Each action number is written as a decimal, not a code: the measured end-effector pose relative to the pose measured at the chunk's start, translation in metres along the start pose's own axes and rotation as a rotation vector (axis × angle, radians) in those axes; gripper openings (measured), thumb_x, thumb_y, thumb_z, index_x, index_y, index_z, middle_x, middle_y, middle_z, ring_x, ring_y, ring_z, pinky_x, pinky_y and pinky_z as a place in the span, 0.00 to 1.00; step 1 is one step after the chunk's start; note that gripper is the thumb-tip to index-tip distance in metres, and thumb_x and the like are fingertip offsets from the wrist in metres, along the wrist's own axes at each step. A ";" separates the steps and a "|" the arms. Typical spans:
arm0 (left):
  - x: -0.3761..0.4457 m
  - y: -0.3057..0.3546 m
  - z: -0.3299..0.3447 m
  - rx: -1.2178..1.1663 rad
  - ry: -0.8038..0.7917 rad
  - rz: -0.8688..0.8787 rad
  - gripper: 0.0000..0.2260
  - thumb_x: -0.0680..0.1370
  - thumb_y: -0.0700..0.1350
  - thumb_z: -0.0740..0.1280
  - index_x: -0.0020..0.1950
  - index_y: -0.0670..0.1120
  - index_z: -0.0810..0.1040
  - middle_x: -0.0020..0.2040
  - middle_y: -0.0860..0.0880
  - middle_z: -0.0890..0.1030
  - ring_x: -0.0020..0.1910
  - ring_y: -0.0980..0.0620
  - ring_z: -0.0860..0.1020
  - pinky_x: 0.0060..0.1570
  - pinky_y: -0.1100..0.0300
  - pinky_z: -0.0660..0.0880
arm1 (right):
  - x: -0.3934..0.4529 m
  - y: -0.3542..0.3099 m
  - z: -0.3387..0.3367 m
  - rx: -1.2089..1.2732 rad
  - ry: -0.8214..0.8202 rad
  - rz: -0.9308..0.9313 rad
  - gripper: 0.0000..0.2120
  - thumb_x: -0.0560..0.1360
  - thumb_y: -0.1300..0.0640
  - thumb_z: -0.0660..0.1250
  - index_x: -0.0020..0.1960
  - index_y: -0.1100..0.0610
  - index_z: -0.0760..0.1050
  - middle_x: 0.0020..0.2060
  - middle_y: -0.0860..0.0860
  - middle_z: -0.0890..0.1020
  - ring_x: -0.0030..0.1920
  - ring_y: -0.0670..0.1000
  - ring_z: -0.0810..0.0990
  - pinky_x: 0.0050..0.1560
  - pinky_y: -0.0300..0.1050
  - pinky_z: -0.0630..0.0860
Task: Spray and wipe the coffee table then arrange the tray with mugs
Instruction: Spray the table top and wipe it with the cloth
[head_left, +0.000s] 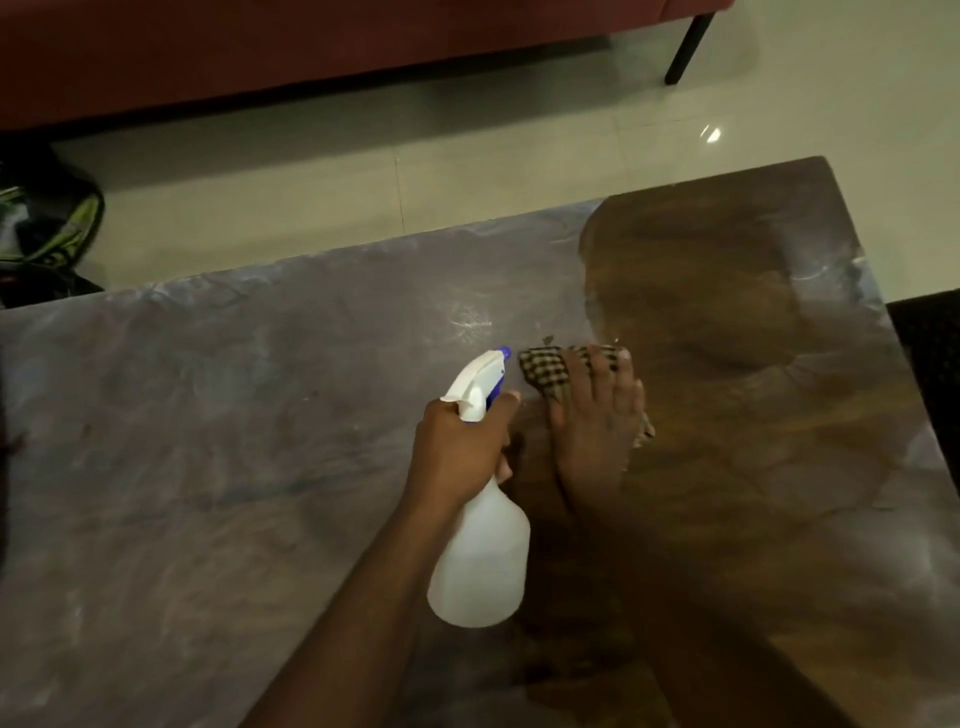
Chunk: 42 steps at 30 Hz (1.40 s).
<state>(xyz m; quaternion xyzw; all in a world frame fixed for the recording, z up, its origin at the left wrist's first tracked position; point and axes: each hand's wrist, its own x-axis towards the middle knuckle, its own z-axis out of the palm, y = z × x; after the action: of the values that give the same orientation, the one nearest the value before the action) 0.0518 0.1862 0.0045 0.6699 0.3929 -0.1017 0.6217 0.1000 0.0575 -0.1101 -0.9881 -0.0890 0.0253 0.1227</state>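
Note:
A wooden coffee table (208, 467) fills most of the view; its left part looks dusty grey, its right part dark and wiped. My left hand (460, 447) grips the neck of a white spray bottle (483, 551) with a blue-tipped nozzle pointing away from me, a finger at the trigger. My right hand (597, 415) lies flat with straight fingers on a checked brown cloth (545, 371), pressing it onto the table just right of the bottle. No tray or mugs are in view.
A red sofa (260, 47) with a black leg (688, 47) stands beyond the table on pale floor tiles (363, 176). A dark bag with green trim (47, 228) lies on the floor at the left. A dark object (930, 364) sits off the table's right edge.

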 end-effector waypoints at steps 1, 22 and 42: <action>0.004 0.004 0.005 -0.002 0.013 -0.006 0.09 0.76 0.49 0.69 0.35 0.56 0.76 0.30 0.42 0.78 0.21 0.47 0.72 0.31 0.56 0.72 | 0.001 -0.016 0.004 0.033 0.003 -0.038 0.25 0.74 0.48 0.57 0.69 0.52 0.68 0.70 0.55 0.69 0.72 0.59 0.62 0.72 0.55 0.50; 0.043 0.044 0.012 0.019 0.064 0.006 0.10 0.72 0.56 0.70 0.46 0.52 0.80 0.31 0.45 0.82 0.23 0.48 0.76 0.34 0.54 0.77 | 0.073 0.028 -0.005 0.052 -0.380 -1.070 0.24 0.75 0.45 0.57 0.67 0.54 0.71 0.67 0.55 0.72 0.71 0.59 0.65 0.73 0.58 0.56; 0.063 0.054 -0.021 -0.033 0.087 -0.024 0.13 0.77 0.55 0.67 0.53 0.47 0.81 0.43 0.45 0.85 0.26 0.51 0.75 0.30 0.59 0.73 | 0.208 0.035 -0.015 0.000 -0.041 -0.260 0.25 0.76 0.40 0.57 0.71 0.47 0.65 0.72 0.50 0.67 0.74 0.57 0.59 0.70 0.59 0.57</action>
<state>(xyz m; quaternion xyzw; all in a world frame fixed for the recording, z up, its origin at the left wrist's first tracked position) 0.1221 0.2351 0.0100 0.6585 0.4294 -0.0734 0.6136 0.3113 0.0586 -0.1100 -0.9675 -0.2186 0.0295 0.1233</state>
